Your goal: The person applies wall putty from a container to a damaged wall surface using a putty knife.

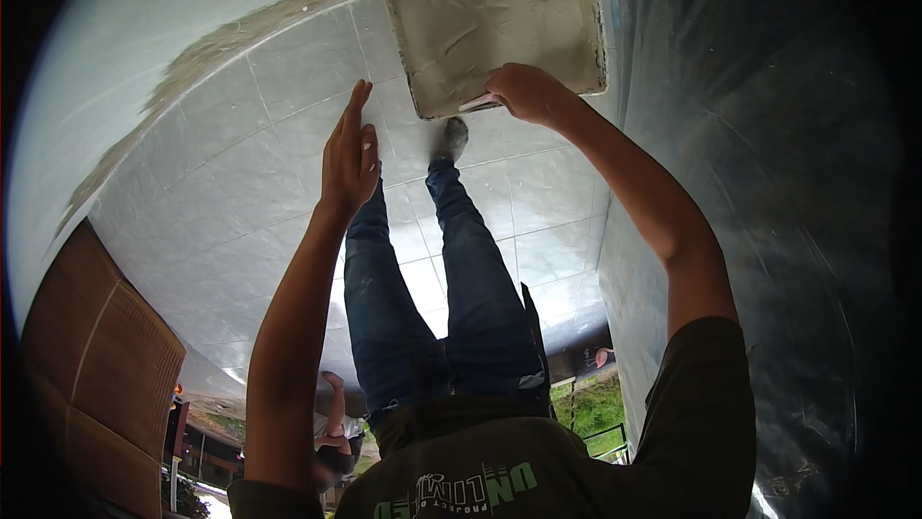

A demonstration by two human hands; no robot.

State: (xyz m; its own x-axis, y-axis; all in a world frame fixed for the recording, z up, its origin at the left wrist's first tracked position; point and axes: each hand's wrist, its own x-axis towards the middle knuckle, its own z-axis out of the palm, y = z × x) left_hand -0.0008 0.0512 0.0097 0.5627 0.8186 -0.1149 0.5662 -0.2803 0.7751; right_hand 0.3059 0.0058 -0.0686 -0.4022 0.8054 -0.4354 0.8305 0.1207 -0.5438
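Observation:
A rectangular shape with a dark rim, covered in smeared grey-beige plaster-like paste [495, 24], takes up the top middle of the view. At its near edge my right hand [526, 94] is closed round a thin, pale, flat scraper-like tool [477, 102], whose far part touches or lies over the paste's edge; I cannot tell which. My left hand [351, 156] is raised to the left of the paste, apart from it. Its fingers are stretched out, nothing is in it, and a pale smear marks the thumb.
Large grey tiles [240, 164] form the floor under my legs. A pale curved-looking wall [192, 20] with a rough, stained lower band runs along the left; a dark grey sheet-like surface [749, 135] stands on the right. Brown panels [106, 337] are at lower left. Another person [338, 437] is behind me.

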